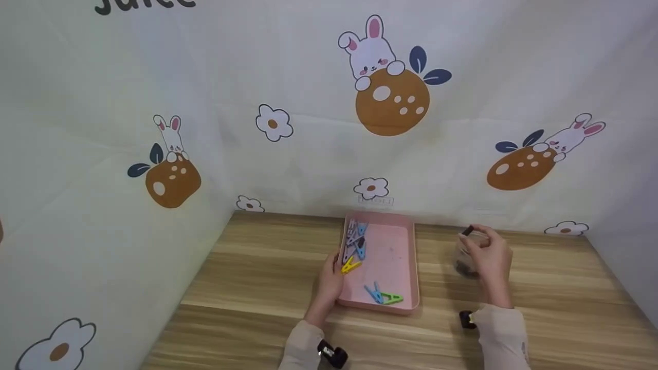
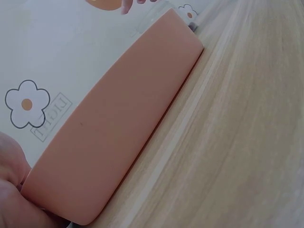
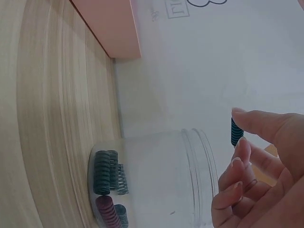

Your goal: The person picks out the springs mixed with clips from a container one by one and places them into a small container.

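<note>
My right hand [image 1: 494,257] pinches a small dark coil spring [image 3: 236,132] between thumb and fingertips, just over the mouth of a clear jar [image 3: 156,171]. Several springs lie at the bottom of that jar, dark green ones [image 3: 101,172] and a dark red one [image 3: 108,211]. My left hand [image 1: 329,282] grips the left wall of a pink tray [image 1: 393,257]. Inside the tray, grey and blue clothespins [image 1: 353,239] cluster along the left side, with a yellow clothespin [image 1: 350,265] below them. Near the front lie a blue clothespin [image 1: 375,293] and a green clothespin [image 1: 392,298].
The tray and jar stand on a wood-grain table [image 1: 247,293], towards its back edge. A white curtain [image 1: 308,164] printed with rabbits, oranges and flowers closes off the back and both sides. The jar is to the right of the tray with a gap between.
</note>
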Tool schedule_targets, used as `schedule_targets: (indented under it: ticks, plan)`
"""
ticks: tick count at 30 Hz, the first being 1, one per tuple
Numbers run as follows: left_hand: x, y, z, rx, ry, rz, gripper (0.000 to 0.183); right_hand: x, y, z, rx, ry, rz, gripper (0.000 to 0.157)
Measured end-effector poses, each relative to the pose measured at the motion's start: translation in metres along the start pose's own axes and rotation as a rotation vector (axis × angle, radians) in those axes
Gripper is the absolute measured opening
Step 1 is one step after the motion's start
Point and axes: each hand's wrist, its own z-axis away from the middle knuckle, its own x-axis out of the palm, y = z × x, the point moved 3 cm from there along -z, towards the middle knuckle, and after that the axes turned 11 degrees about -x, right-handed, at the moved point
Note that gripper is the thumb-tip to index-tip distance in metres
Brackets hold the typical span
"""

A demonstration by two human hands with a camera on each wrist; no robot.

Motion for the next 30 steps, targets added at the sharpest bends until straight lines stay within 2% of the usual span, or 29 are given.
schedule_targets:
  ticks: [7,18,24,30]
  plan:
    - [0.001,0.0,-0.001,-0.004,-0.018,0.02,0.041,-0.003,0.004,-0.001,0.043,-0.004,-0.028,0.039]
    - [0.001,-0.001,0.0,-0.057,-0.013,0.008,0.043,-0.007,0.006,0.0,0.074,0.008,-0.058,0.04]
    - [0.0,0.001,0.002,-0.021,0.009,-0.023,0.04,-0.011,0.01,0.0,0.028,0.009,0.004,0.041]
    - [-0.001,0.001,0.003,-0.012,0.028,-0.058,0.038,-0.013,0.015,0.001,0.04,0.001,0.026,0.041]
